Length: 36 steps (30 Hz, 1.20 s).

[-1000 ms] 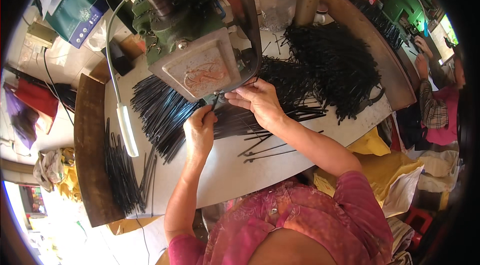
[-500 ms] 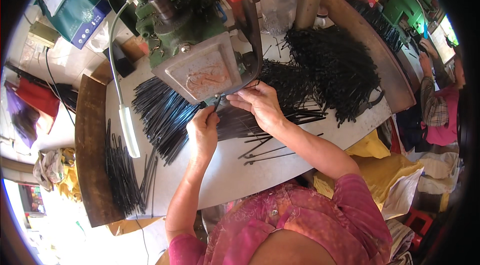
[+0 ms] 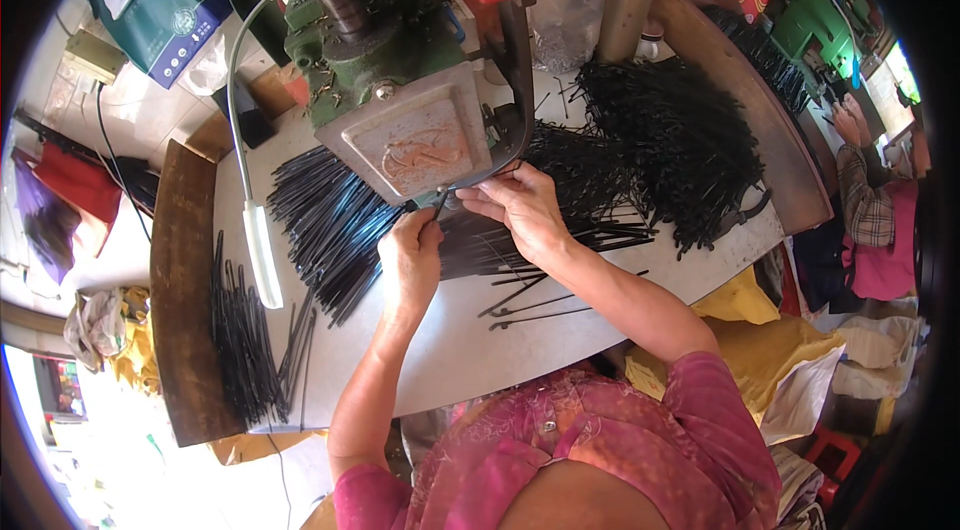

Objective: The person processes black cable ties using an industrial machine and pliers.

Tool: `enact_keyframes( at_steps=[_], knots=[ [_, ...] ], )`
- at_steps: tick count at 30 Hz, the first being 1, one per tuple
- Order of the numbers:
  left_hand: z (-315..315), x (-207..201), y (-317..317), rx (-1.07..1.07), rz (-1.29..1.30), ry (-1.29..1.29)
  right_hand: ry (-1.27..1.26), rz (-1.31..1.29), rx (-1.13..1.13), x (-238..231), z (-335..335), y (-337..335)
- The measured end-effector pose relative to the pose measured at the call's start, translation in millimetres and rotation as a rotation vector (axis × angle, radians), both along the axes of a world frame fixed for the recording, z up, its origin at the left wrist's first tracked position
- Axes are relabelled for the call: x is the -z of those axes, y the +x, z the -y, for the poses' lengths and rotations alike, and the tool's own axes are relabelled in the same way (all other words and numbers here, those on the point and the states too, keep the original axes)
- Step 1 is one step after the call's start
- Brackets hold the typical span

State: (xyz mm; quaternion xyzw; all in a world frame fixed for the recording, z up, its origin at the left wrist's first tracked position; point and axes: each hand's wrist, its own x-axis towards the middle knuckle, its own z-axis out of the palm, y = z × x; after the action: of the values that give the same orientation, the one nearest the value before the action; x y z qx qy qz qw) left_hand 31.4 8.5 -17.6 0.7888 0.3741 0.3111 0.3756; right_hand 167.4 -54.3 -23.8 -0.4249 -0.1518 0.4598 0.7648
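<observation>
One worktable (image 3: 470,340): white top, raised brown sides L & R; pos. in view abt same as 1 s ago.
Green machine (image 3: 380,60): over far part of table, pale rust-marked cover plate facing front; sits a touch further R in view vs 1 s ago, hands again close by its lower edge.
R rod heap (image 3: 670,150): many black rods, tangled, far R of table; no visible chg vs prev.
L rod bundle (image 3: 335,240): black rods, roughly side by side, L of the hands, partly hidden by machine; lies abt as prev.
Small bundle (image 3: 240,330): more black rods, near L side of table.
Lamp (image 3: 262,255): white tube on bent neck, in view btwn small bundle & L rod bundle.
Flask (image 3: 628,5): upright, gold-brown, behind R rod heap.
R hand (image 3: 525,210): just below machine's lower edge, fingertips bunched by upper end of held rod; can't tell if they grip it.
L hand (image 3: 410,255): slightly further R in view vs 1 s ago; thumb & forefinger pinched narrow on one rod.
Held rod (image 3: 438,207): thin, black, btwn L thumb & forefinger; top end sticks up from pinch twd machine's lower edge, just L of R fingertips; lower end hidden by L hand.
</observation>
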Motion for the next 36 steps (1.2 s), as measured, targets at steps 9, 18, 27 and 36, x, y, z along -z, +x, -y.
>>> enact_keyframes(
  at_steps=[9,18,27,36],
  knots=[
    [6,-4,1,0.033,-0.380,0.571,0.010,0.029,0.012,2,1,0],
    [-1,-10,3,0.042,-0.044,0.115,-0.014,-0.109,-0.079,-2,-6,4],
    [21,-16,9,0.045,0.580,-1.088,-0.295,0.219,-0.177,-30,35,18],
    [34,-18,3,0.271,0.497,-0.927,-0.074,0.133,-0.149,-16,36,-6]
  ],
)
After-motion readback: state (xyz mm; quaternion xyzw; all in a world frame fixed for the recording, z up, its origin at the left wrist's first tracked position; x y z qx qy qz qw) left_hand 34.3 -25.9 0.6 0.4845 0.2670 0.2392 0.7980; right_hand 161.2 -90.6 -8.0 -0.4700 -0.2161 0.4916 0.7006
